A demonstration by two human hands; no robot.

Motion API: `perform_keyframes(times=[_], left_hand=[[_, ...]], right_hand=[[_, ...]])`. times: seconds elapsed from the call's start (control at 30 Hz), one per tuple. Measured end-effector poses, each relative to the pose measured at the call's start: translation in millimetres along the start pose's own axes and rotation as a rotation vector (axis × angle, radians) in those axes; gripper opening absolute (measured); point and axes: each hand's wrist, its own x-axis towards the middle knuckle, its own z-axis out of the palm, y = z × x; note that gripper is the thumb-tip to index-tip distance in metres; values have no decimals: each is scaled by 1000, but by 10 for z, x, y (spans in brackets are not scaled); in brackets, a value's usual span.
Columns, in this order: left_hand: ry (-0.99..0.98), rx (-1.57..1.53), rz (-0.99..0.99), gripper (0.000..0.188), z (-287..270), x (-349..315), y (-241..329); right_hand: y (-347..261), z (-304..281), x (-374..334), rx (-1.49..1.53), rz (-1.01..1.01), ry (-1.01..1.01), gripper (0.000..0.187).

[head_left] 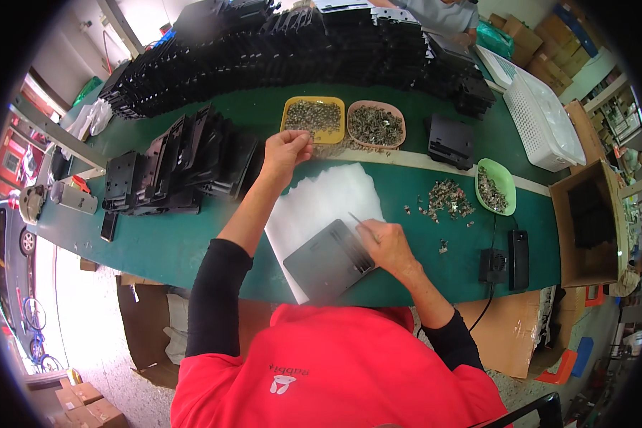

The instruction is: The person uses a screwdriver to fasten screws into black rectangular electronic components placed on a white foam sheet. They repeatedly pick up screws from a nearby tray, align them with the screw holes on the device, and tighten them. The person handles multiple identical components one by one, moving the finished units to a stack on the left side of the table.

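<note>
A flat dark-grey plastic panel [328,260] with a slotted black strip lies on a white foam sheet [314,196] in front of me. My right hand [386,246] is at the panel's right edge, its fingers closed round a thin rod-like tool [355,217], only the tip of which shows. Farther off, my left hand [289,148] is pinched together at the near left corner of a yellow tray [284,123] of small metal parts. Whatever lies between those fingertips is too small to make out. A pink tray [404,128] of small metal clips stands beside the yellow one.
Loose clips [448,200] lie near a green bowl [509,187] on the right. Stacked black panels [185,167] stand at left, with a long row [285,53] behind. A black charger [492,265], a white basket [546,121] and a cardboard box [560,196] flank the right side. Another person [449,16] is at the far side.
</note>
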Motion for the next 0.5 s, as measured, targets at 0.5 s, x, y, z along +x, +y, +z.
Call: perform_keyframes(times=[0.5], left_hand=[[-105,-213,-272,15,157,-1422,-56]], right_hand=[[-62,-38,19,134,52,-103,23]])
